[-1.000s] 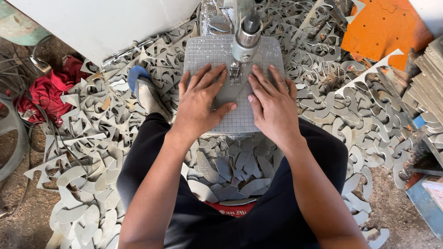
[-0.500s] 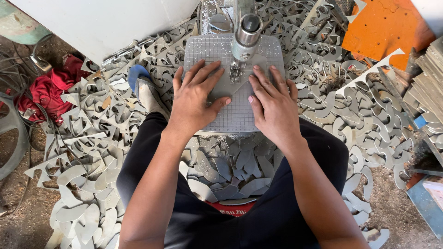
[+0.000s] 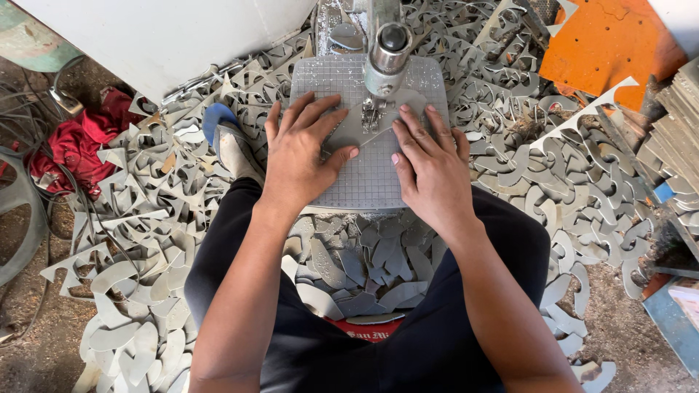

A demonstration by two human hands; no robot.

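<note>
My left hand (image 3: 300, 150) and my right hand (image 3: 431, 164) press flat on a thin grey sheet piece (image 3: 358, 129) that lies on the gridded saw table (image 3: 364, 182). The fingers of both hands are spread, palms down, on either side of the blade under the metal saw head (image 3: 386, 54). A cut line runs through the sheet between my thumbs. My knees sit below the table, in dark trousers.
Grey cut-out scraps (image 3: 568, 167) cover the floor all around, and a pile of cut shapes (image 3: 364, 269) lies between my legs. An orange board (image 3: 611, 44) is at the top right, red cloth (image 3: 80, 142) at the left, stacked boards (image 3: 681, 124) at the right edge.
Both hands have shifted the grey sheet slightly on the table, turning it a little at the blade. Otherwise the scene is the same.
</note>
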